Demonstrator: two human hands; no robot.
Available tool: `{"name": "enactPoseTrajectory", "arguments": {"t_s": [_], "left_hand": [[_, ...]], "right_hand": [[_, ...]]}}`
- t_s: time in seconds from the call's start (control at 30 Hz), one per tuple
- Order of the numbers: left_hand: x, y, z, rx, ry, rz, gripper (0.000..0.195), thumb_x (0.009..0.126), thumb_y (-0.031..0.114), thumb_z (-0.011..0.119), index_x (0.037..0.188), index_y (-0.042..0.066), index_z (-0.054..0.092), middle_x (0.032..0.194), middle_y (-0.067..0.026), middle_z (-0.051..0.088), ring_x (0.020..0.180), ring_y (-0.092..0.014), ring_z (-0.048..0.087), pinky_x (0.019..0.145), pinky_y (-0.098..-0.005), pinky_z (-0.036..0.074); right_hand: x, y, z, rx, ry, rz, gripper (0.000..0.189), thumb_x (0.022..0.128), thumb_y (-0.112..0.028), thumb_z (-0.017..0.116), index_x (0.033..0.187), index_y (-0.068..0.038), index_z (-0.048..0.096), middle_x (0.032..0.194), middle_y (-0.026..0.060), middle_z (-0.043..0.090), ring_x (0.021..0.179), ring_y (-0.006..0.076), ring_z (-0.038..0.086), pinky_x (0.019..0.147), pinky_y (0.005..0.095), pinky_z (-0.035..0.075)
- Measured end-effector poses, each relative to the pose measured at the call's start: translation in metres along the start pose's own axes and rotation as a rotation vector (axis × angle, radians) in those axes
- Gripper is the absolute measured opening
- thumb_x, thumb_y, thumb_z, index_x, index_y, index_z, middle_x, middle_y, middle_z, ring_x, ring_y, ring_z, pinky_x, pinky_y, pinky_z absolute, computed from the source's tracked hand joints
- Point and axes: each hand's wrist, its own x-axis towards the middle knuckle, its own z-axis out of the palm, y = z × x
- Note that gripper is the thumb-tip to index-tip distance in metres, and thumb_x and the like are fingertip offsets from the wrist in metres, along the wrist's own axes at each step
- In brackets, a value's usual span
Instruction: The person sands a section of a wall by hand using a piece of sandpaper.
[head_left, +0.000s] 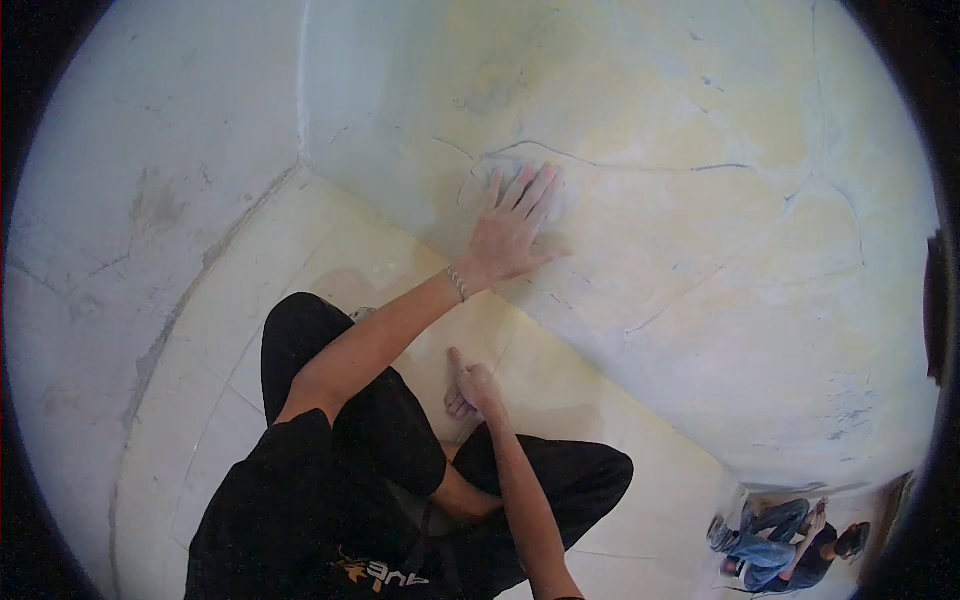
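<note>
My left hand (506, 229) lies with spread fingers against a yellowish-white plastered wall (675, 247), just below a crooked crack (562, 154). A braided bracelet (456, 283) circles that wrist. Lower down, my right hand (472, 386) is over the pale tiled floor (547, 367), in front of my crossed legs. Its index finger points out while the other fingers curl loosely, and nothing shows in it. Whether this hand touches the floor cannot be told.
My knees (300, 322) in black trousers are close to the wall's foot. At left, another wall (150, 187) with scuffed patches meets the floor along a rough joint (202, 277). A person (787, 551) in jeans sits at the far lower right, beside the wall.
</note>
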Motion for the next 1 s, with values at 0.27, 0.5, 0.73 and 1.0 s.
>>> {"name": "enactPoseTrajectory", "arguments": {"t_s": [0.27, 0.5, 0.73, 1.0], "left_hand": [[-0.060, -0.041, 0.036, 0.111, -0.019, 0.041, 0.088, 0.083, 0.066, 0.049, 0.143, 0.003, 0.033, 0.151, -0.0107, 0.029, 0.138, -0.030, 0.028, 0.111, -0.0583, 0.015], [0.004, -0.011, 0.007, 0.002, 0.041, 0.008, 0.086, 0.084, 0.064, 0.050, 0.143, 0.004, 0.033, 0.151, -0.0093, 0.030, 0.139, -0.029, 0.027, 0.113, -0.0576, 0.012], [-0.050, -0.032, 0.032, 0.083, -0.040, 0.006, 0.085, 0.084, 0.063, 0.050, 0.144, 0.005, 0.032, 0.150, -0.0105, 0.030, 0.137, -0.030, 0.029, 0.112, -0.0572, 0.014], [-0.015, -0.026, 0.015, 0.073, 0.017, 0.050, 0.089, 0.082, 0.064, 0.052, 0.142, 0.000, 0.033, 0.151, -0.0154, 0.028, 0.137, -0.035, 0.028, 0.111, -0.0597, 0.014]], "right_hand": [[-0.003, -0.013, 0.009, -0.021, 0.017, -0.075, 0.084, 0.089, -0.068, 0.040, 0.066, 0.009, 0.064, 0.061, 0.0224, 0.063, 0.053, 0.0299, 0.065, 0.054, 0.0383, 0.055], [0.002, 0.002, 0.002, 0.097, -0.082, 0.059, 0.085, 0.088, -0.069, 0.040, 0.061, 0.008, 0.062, 0.057, 0.0196, 0.062, 0.045, 0.0270, 0.062, 0.043, 0.0372, 0.052], [-0.028, -0.040, -0.011, 0.158, -0.159, 0.090, 0.084, 0.089, -0.068, 0.039, 0.058, 0.006, 0.061, 0.051, 0.0164, 0.060, 0.041, 0.0260, 0.060, 0.043, 0.0356, 0.053], [-0.012, -0.019, -0.005, 0.094, -0.127, 0.085, 0.083, 0.088, -0.070, 0.037, 0.064, 0.005, 0.064, 0.054, 0.0182, 0.061, 0.044, 0.0265, 0.062, 0.047, 0.0360, 0.054]]}}
